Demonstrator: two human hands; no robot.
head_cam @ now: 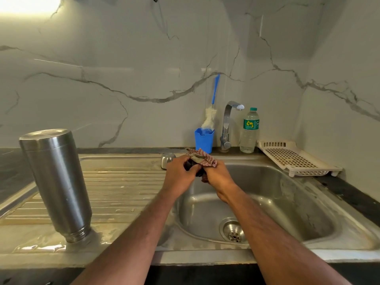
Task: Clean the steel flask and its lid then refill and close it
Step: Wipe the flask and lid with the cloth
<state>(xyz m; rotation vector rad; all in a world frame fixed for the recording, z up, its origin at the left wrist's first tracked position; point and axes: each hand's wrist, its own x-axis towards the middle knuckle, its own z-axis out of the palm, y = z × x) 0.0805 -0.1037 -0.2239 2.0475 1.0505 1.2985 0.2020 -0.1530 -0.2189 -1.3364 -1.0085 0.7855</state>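
Observation:
The steel flask (58, 182) stands upside down on the wet drainboard (123, 192) at the left, mouth down, with water pooled around it. Over the left rim of the sink basin (277, 202), my left hand (180, 175) grips a small dark lid (190, 164), mostly hidden between my hands. My right hand (219, 175) holds a red-checked cloth (203, 159) bunched against that lid. A small steel cap (167, 159) sits on the drainboard just behind my left hand.
A blue cup (204, 140) with a bottle brush (211, 112) stands behind the sink, beside the tap (228, 124) and a plastic water bottle (249, 130). A white perforated tray (294, 157) lies at the back right. The drain (233, 231) is open.

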